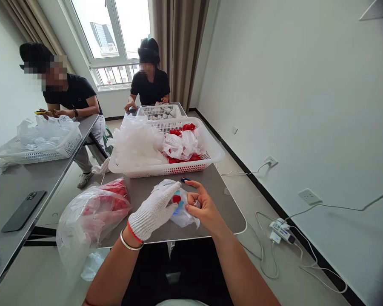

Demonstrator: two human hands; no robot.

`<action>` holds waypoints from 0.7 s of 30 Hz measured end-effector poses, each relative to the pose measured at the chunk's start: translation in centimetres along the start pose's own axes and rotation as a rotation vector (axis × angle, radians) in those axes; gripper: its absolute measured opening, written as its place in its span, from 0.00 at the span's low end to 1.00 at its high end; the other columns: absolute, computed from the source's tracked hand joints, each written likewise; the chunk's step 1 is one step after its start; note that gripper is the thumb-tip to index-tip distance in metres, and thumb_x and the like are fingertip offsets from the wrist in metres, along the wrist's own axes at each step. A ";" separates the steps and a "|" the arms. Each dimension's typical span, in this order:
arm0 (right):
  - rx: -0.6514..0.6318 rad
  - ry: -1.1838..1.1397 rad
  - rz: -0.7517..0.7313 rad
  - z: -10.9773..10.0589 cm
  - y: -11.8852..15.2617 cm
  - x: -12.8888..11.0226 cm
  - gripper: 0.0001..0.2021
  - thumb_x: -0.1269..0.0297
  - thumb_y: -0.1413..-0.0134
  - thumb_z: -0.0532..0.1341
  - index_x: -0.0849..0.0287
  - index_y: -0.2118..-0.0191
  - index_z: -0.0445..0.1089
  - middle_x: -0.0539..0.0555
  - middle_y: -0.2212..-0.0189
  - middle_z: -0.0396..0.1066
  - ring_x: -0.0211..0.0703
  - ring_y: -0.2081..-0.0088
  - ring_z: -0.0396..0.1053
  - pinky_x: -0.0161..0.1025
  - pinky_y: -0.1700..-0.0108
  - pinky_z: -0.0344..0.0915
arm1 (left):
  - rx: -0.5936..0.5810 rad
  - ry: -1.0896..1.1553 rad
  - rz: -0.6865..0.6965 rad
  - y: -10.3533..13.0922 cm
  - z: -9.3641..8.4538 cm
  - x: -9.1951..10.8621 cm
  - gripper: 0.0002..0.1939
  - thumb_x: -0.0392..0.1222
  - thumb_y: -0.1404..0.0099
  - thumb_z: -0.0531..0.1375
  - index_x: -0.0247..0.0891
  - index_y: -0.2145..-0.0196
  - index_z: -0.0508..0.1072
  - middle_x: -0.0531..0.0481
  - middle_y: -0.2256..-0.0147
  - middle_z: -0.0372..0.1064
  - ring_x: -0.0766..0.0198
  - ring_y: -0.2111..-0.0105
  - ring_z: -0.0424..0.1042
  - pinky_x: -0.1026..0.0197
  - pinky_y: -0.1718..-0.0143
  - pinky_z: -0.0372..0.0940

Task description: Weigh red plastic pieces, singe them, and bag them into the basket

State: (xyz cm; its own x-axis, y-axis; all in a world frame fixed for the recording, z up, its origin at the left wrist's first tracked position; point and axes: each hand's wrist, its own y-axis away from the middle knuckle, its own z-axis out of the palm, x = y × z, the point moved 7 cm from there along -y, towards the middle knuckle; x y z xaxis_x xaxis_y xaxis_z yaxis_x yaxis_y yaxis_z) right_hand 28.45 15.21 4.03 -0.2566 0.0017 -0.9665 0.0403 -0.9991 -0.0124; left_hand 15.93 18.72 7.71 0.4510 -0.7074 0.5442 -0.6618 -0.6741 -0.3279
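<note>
My left hand (155, 210), in a white knit glove with an orange cuff, has its fingers stretched out and its thumb apart. Between them a small red piece (176, 198) shows against a clear plastic bag (181, 217) with blue marks; contact with it is unclear. On the right, my bare right hand (202, 206) curls its fingers round a small pale, crumpled item (197, 204), index finger raised and bent. Its thumb is at the bag's edge. A small dark blue object (185, 180) lies just beyond my hands on the grey table (223, 212).
A large white basket (166, 170) holds clear bags and red pieces; a smaller basket (140, 112) stands behind. Left are a bag of red pieces (111, 197) and another table with a basket (68, 146) and phones (24, 211). Two people sit beyond. Cables (261, 246) lie right.
</note>
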 end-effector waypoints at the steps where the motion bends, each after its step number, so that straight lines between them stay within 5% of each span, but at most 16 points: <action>1: 0.003 0.012 -0.028 -0.1 0.1 -0.1 0.26 0.69 0.52 0.64 0.50 0.46 0.60 0.39 0.79 0.47 0.31 0.79 0.43 0.31 0.76 0.45 | -0.004 0.013 -0.001 0.2 -0.1 0.0 0.31 0.29 0.42 0.60 0.43 0.41 0.66 0.41 0.44 0.67 0.51 0.44 0.67 0.45 0.42 0.65; 4: 0.031 0.005 -0.098 -0.5 0.3 -0.4 0.20 0.68 0.51 0.63 0.51 0.51 0.62 0.40 0.78 0.45 0.32 0.78 0.42 0.31 0.76 0.45 | 0.047 0.046 -0.028 1.1 -1.1 0.4 0.31 0.33 0.41 0.63 0.45 0.41 0.66 0.44 0.45 0.68 0.53 0.47 0.70 0.50 0.46 0.68; 6: 0.049 -0.026 -0.141 -0.8 0.4 -0.6 0.18 0.65 0.52 0.63 0.51 0.54 0.62 0.40 0.79 0.44 0.32 0.78 0.41 0.31 0.77 0.44 | 0.253 0.009 -0.091 2.1 -3.0 0.3 0.27 0.37 0.40 0.65 0.45 0.43 0.68 0.44 0.46 0.69 0.54 0.48 0.70 0.52 0.47 0.69; 9: 0.052 -0.068 -0.195 -1.2 0.6 -1.0 0.16 0.61 0.52 0.65 0.50 0.57 0.61 0.40 0.79 0.43 0.33 0.79 0.40 0.31 0.78 0.44 | 0.565 -0.081 -0.235 3.9 -5.0 -0.7 0.35 0.44 0.45 0.70 0.40 0.42 0.65 0.40 0.45 0.67 0.51 0.48 0.70 0.49 0.47 0.68; 11: 0.006 -0.074 -0.214 -1.1 0.8 -1.2 0.15 0.59 0.52 0.65 0.49 0.60 0.61 0.40 0.80 0.42 0.33 0.79 0.39 0.31 0.79 0.44 | 0.548 -0.030 -0.327 4.1 -4.4 -2.0 0.31 0.45 0.43 0.68 0.38 0.43 0.67 0.41 0.49 0.71 0.54 0.53 0.73 0.51 0.51 0.70; 15: -0.072 -0.039 -0.291 -0.7 1.5 -2.4 0.11 0.59 0.47 0.64 0.47 0.60 0.62 0.41 0.79 0.44 0.34 0.79 0.41 0.30 0.79 0.46 | 0.452 0.184 -0.418 3.7 -3.1 -3.3 0.08 0.41 0.34 0.58 0.37 0.61 0.76 0.49 0.64 0.76 0.62 0.65 0.74 0.60 0.60 0.70; 19: -0.130 0.337 -0.255 0.8 2.0 -2.9 0.30 0.61 0.52 0.68 0.45 0.43 0.60 0.47 0.66 0.60 0.34 0.74 0.54 0.33 0.73 0.57 | 0.360 0.341 -0.401 3.2 -2.5 -1.1 0.08 0.42 0.35 0.59 0.36 0.64 0.77 0.49 0.67 0.77 0.63 0.67 0.74 0.63 0.64 0.69; 21: -0.138 0.554 -0.224 1.4 1.9 -2.8 0.32 0.65 0.53 0.68 0.46 0.41 0.61 0.51 0.60 0.63 0.36 0.70 0.59 0.35 0.69 0.61 | 0.247 0.468 -0.361 3.0 -1.8 0.2 0.10 0.44 0.34 0.59 0.37 0.62 0.77 0.47 0.64 0.77 0.61 0.65 0.75 0.62 0.62 0.70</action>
State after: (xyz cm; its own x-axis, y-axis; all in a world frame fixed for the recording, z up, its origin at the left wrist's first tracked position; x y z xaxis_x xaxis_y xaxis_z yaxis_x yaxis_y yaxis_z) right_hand 27.89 13.23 7.04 0.2657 0.2695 -0.9256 0.1772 -0.9574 -0.2279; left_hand 12.96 16.92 8.19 0.2735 -0.2966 0.9150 -0.3346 -0.9212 -0.1986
